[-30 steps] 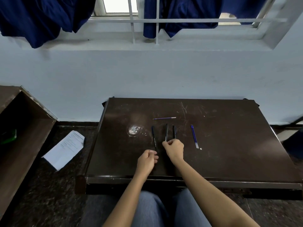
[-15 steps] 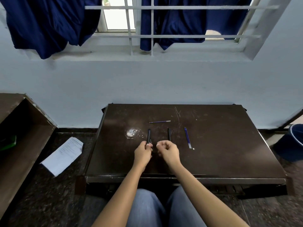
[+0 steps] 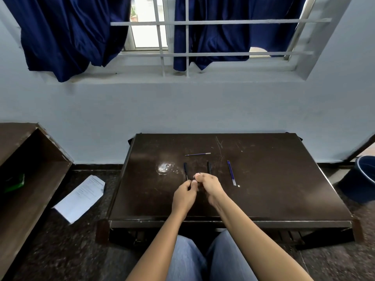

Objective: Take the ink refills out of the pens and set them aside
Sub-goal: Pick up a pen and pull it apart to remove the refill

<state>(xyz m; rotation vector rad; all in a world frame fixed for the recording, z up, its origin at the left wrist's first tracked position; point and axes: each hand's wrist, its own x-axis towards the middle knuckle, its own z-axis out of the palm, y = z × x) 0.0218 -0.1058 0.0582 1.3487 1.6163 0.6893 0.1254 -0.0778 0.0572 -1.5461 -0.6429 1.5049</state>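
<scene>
Evidently the job is partly done. Three refills lie loose on the table (image 3: 274, 189): a single refill (image 3: 197, 154) crosswise at the far side, and a pair of refills (image 3: 231, 173) side by side to the right. A small pale bit (image 3: 238, 185) sits just past the pair's near ends. Between them lie two dark pens, the left pen (image 3: 185, 169) and the right pen (image 3: 209, 167), both running near to far.

The left hand (image 3: 183, 196) and right hand (image 3: 210, 186) meet at the near middle of the table, just short of those pens. Both have their fingers curled tight, with the thumb tips drawn in toward each other, as if pinching the two ends of something slim. What they hold is almost wholly hidden. A dark stub shows just past the right fingertips, likely the end of a third pen (image 3: 199, 173). The left pen's thin near tip ends just beside the left fingers; whether it touches them cannot be told.

The step in hand looks like twisting or pulling this pen apart. Next the halves must come free. The refill should then be drawn straight out without bending and laid with the others, away from the two pens that seem unopened.
</scene>
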